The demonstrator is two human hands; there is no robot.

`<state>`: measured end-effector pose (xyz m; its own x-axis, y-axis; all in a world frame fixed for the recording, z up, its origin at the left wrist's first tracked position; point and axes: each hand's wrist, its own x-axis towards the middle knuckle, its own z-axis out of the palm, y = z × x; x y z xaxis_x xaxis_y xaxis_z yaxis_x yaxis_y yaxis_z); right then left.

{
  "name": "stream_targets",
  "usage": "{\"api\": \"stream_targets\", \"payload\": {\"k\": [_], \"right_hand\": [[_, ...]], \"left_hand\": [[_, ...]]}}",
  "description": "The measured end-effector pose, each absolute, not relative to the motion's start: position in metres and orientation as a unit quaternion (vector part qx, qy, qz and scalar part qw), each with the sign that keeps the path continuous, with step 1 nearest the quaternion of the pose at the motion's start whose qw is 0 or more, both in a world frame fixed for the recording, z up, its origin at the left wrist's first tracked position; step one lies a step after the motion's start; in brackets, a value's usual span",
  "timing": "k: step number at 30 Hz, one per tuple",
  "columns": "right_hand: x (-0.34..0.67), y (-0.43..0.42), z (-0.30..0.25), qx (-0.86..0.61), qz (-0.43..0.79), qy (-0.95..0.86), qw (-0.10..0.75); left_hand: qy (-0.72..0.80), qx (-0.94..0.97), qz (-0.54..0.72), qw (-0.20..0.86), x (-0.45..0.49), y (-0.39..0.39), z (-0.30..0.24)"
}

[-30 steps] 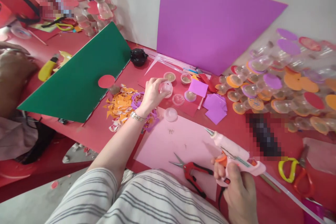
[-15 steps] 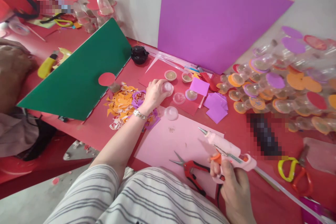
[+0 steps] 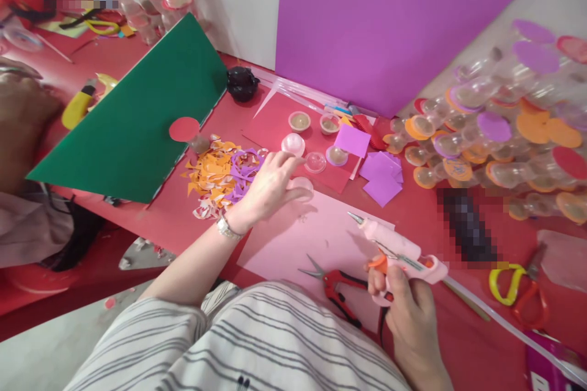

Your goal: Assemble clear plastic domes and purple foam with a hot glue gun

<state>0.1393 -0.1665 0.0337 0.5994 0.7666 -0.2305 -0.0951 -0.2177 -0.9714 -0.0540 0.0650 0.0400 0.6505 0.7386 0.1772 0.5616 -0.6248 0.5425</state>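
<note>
My right hand (image 3: 408, 311) is wrapped round the handle of a pink hot glue gun (image 3: 389, 238), its nozzle pointing up and left over a sheet of pink paper (image 3: 279, 250). A clear glue stick trails from its back. Over the paper's far edge, my left hand (image 3: 270, 189) has its thumb and fingers apart beside a clear plastic cup (image 3: 302, 188), with no grip visible. Another clear cup (image 3: 293, 145) stands just beyond the fingers, and a clear lid (image 3: 315, 162) lies to their right. Red-handled snips (image 3: 339, 293) lie with open blades near my body.
Orange and purple paper scraps (image 3: 213, 174) lie left of my left hand, before a leaning green board (image 3: 137, 122). Purple paper squares (image 3: 383, 177) and sand-filled cups (image 3: 299, 121) are further back. Stacked plastic cup pieces (image 3: 481, 128) and scissors (image 3: 509, 284) occupy the right. A co-worker's arm (image 3: 22, 116) is at left.
My left hand has let go of the far clear cup and moved back toward the nearer one, its fingers spreading. My right hand keeps holding the glue gun almost in place.
</note>
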Motion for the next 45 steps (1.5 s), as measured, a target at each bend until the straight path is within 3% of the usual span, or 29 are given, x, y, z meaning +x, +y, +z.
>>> {"api": "stream_targets", "payload": {"k": [7, 15, 22, 34, 45], "right_hand": [[0.137, -0.167, 0.033, -0.682, 0.384, -0.250, 0.570], [0.135, -0.164, 0.037, -0.680, 0.382, -0.255, 0.571], [0.133, -0.161, 0.040, -0.677, 0.370, -0.276, 0.574], [0.137, -0.161, 0.041, -0.683, 0.356, -0.285, 0.571], [0.141, -0.164, 0.037, -0.683, 0.358, -0.269, 0.577]], "left_hand": [[0.342, 0.904, 0.148, 0.208, -0.048, 0.059, 0.021], [0.379, 0.825, 0.199, 0.370, -0.062, 0.065, 0.033], [0.396, 0.781, 0.226, 0.427, -0.063, 0.065, 0.041], [0.340, 0.881, 0.181, 0.274, -0.052, 0.064, 0.018], [0.364, 0.854, 0.250, 0.276, -0.050, 0.059, 0.033]]}}
